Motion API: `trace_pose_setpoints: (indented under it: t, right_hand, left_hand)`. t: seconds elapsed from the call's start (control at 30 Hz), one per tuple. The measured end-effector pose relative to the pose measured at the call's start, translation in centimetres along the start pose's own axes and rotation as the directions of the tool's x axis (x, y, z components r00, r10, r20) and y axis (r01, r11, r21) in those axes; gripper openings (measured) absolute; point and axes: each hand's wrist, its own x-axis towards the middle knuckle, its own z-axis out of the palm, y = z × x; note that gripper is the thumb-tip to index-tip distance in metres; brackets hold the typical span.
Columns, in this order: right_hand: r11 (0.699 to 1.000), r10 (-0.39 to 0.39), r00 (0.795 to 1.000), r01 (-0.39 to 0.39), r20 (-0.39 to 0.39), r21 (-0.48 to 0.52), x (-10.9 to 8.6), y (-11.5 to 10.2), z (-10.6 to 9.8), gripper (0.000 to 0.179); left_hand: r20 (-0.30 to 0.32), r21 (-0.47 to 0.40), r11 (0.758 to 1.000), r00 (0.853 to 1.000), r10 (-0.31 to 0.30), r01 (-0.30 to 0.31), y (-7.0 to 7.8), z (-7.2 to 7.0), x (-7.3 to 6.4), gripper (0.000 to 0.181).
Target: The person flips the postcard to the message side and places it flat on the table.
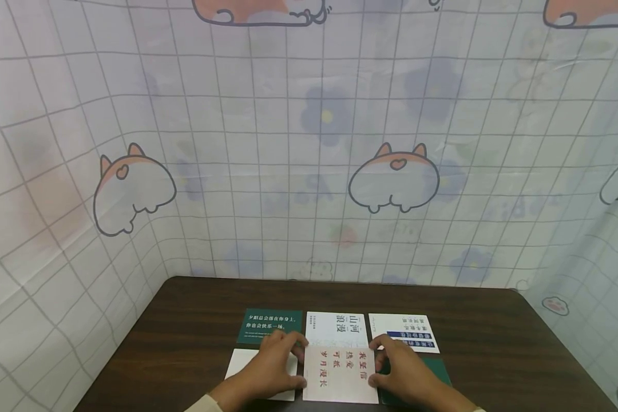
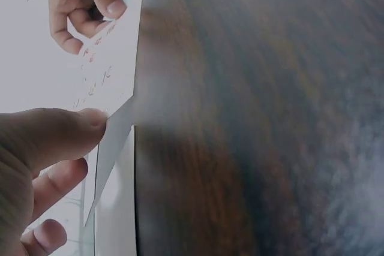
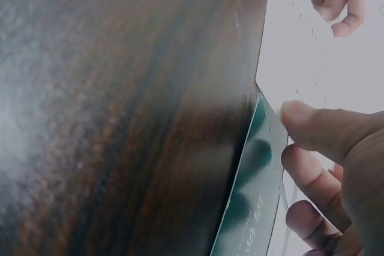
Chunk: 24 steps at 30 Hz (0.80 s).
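Because your left hand [image 1: 274, 366] and right hand [image 1: 403, 369] pinch the red-lettered card [image 1: 340, 377] by its left and right edges, its face lies uncovered. That paired hold probably steadies it.

The table [image 1: 185, 332] is viewed forward and down by the head camera, from well back; the red-lettered card [image 1: 340, 375] is shared by both wrist cameras, close up, from opposite sides.

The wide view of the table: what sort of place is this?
Probably a screened-off indoor work corner: cartoon-print sheeting hangs behind and beside a dark table, with printed cards laid out on it.
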Motion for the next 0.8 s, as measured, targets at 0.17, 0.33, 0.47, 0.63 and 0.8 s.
trace_pose_setpoints:
  t: [0.17, 0.33, 0.47, 0.63, 0.8]
  right_hand:
    - [0.996, 0.012, 1.000, -0.013, 0.012, 0.084, -0.20, 0.06, -0.17, 0.046]
    - [0.995, 0.033, 0.999, -0.035, 0.017, 0.093, -0.34, 0.36, -0.14, 0.046]
    - [0.991, 0.037, 0.999, -0.040, 0.031, 0.124, -0.42, 0.47, -0.17, 0.047]
    - [0.986, 0.033, 0.999, -0.038, 0.037, 0.160, -0.50, 0.57, -0.26, 0.049]
    - [0.981, 0.021, 0.999, -0.029, 0.043, 0.194, -0.52, 0.81, -0.41, 0.026]
  left_hand:
    - [0.015, -0.071, 0.997, 1.000, -0.003, 0.004, -0.25, 0.14, 0.12, 0.047]
    - [0.028, -0.163, 0.985, 0.998, -0.061, 0.064, -0.25, 0.19, 0.04, 0.043]
    - [0.025, -0.207, 0.976, 0.997, -0.071, 0.074, -0.22, 0.18, 0.04, 0.044]
    - [0.032, -0.263, 0.962, 0.998, -0.063, 0.069, -0.24, 0.19, 0.01, 0.046]
    - [0.038, -0.319, 0.945, 0.997, -0.063, 0.072, -0.43, 0.25, 0.04, 0.040]
